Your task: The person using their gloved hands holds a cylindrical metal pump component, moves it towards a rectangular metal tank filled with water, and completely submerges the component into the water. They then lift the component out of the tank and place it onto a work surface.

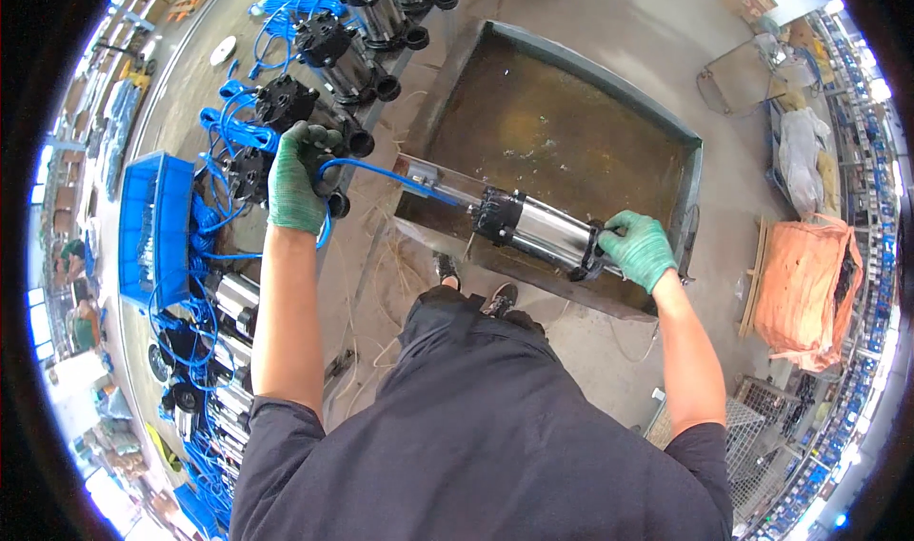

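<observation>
A pump (557,234) with a shiny steel cylinder and black ends lies on its side above the near part of a metal water tank. My right hand (640,250), in a green glove, grips the pump's right end with the fingertips closed. From the pump's left end a blue cable (390,172) arcs over to my left hand (300,181), also in a green glove. Its fingers are curled round the cable. A metal fitting (426,174) sits at the tank's left edge, beside the cable. What supports the pump from below is hidden.
Brownish water fills the tank (700,174). Several similar pumps (335,57) with coiled blue cables line the bench at left, close to my left hand. A blue crate (129,227) stands there too. At right are an orange sack (804,289) and wire baskets (752,427).
</observation>
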`<state>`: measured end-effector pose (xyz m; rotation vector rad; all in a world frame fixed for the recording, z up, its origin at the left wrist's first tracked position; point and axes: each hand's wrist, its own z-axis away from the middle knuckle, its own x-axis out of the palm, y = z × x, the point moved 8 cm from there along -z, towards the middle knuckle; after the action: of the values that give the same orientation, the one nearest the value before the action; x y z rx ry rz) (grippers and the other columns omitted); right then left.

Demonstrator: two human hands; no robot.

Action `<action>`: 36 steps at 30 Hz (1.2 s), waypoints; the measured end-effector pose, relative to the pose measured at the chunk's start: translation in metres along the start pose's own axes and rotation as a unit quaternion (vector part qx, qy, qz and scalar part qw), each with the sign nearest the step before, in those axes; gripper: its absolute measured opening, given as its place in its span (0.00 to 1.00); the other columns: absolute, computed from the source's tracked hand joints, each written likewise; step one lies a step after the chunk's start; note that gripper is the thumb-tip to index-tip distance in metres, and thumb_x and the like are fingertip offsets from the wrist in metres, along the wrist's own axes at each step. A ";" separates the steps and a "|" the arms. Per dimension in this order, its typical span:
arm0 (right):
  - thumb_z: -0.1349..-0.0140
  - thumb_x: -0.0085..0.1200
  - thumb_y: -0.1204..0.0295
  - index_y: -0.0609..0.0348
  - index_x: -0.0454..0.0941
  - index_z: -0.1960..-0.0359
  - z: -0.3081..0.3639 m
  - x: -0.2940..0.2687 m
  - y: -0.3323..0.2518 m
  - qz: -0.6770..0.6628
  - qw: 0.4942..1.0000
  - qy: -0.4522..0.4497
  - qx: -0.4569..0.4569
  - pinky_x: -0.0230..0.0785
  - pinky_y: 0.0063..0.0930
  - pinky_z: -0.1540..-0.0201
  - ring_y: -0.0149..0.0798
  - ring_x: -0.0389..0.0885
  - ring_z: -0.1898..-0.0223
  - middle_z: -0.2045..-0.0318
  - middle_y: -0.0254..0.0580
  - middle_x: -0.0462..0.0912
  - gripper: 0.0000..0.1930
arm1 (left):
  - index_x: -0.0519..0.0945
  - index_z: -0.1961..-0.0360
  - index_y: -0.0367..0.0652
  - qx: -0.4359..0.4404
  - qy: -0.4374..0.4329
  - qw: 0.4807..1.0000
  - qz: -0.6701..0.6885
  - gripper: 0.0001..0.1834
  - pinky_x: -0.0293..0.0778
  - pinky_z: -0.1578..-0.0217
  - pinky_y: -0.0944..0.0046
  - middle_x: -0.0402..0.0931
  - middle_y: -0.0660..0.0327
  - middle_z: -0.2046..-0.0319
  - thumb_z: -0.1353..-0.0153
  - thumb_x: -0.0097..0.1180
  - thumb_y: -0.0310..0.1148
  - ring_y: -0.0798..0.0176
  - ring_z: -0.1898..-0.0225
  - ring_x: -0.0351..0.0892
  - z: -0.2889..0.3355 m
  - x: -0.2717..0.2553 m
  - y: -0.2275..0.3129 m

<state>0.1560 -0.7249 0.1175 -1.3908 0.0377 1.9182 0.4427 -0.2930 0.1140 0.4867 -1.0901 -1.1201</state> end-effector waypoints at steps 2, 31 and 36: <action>0.46 0.63 0.55 0.58 0.87 0.57 0.004 0.020 0.003 0.004 1.000 -0.019 0.010 0.79 0.43 0.50 0.57 0.87 0.56 0.60 0.58 0.88 0.21 | 0.82 0.66 0.51 -0.005 0.009 1.000 -0.014 0.13 0.63 0.87 0.76 0.85 0.63 0.68 0.31 0.57 0.47 0.71 0.75 0.82 0.013 -0.012 -0.006; 0.31 0.45 0.50 0.51 0.78 0.49 0.034 0.051 -0.024 0.073 0.997 -0.007 0.036 0.76 0.56 0.46 0.63 0.84 0.51 0.55 0.61 0.86 0.22 | 0.77 0.33 0.42 0.004 -0.311 0.815 -0.490 0.25 0.77 0.42 0.62 0.82 0.57 0.41 0.31 0.64 0.33 0.67 0.45 0.80 -0.005 0.006 -0.164; 0.30 0.44 0.50 0.51 0.77 0.49 0.041 0.049 -0.023 0.026 0.997 0.024 0.070 0.75 0.56 0.47 0.62 0.84 0.51 0.55 0.59 0.86 0.21 | 0.86 0.47 0.37 0.010 -0.321 0.825 -0.464 0.19 0.80 0.58 0.62 0.85 0.63 0.64 0.31 0.67 0.40 0.69 0.62 0.79 -0.036 -0.007 -0.177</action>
<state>0.1307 -0.6641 0.1028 -1.3527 0.2290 1.8873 0.3911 -0.3656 -0.0428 0.7131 -1.4882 -2.2524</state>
